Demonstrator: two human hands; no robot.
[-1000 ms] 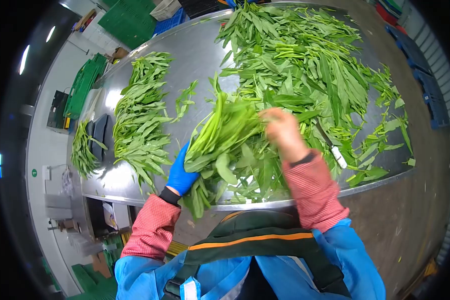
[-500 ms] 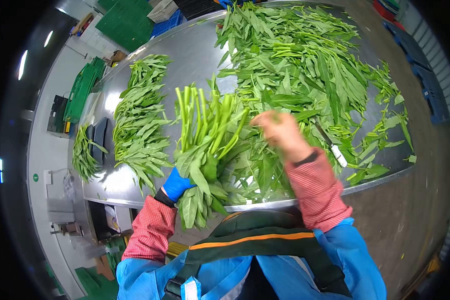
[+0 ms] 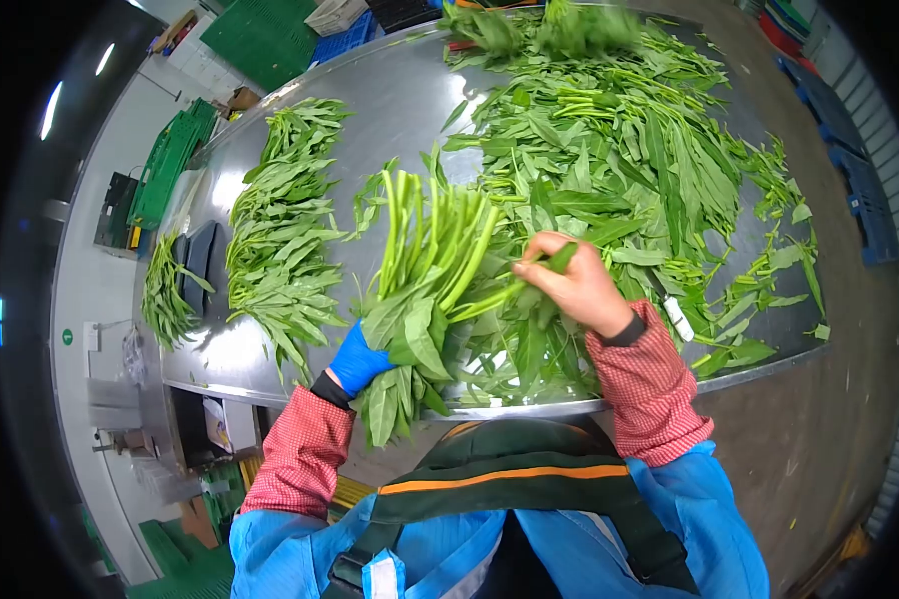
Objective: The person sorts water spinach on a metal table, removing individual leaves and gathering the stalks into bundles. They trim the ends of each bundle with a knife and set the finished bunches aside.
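My left hand [image 3: 361,361], in a blue glove, is wrapped round the leafy part of a bunch of water spinach [image 3: 425,250]. The bunch is upright, its thick cut stems pointing away from me and leaves hanging below the glove over the table's near edge. My bare right hand [image 3: 572,285] pinches a leafy stem [image 3: 494,299] just right of the bunch. A leaf tip sticks out past its fingers. Beyond that hand lies a large loose pile of water spinach [image 3: 609,150]. A knife with a white handle [image 3: 678,319] rests on the pile's right side, its blade partly covered by leaves.
A neat row of water spinach [image 3: 285,230] lies left on the metal table [image 3: 385,110]. A smaller bunch [image 3: 165,299] leans by a dark tray [image 3: 200,265]. Scraps [image 3: 759,290] lie at right. Green crates [image 3: 165,170] stand beyond the left edge; blue pallets [image 3: 864,200] at right.
My right hand has come down slightly and now pinches a stem at the bunch's right side. The bunch has shifted a little right. Greens at the table's far end have moved and are blurred.
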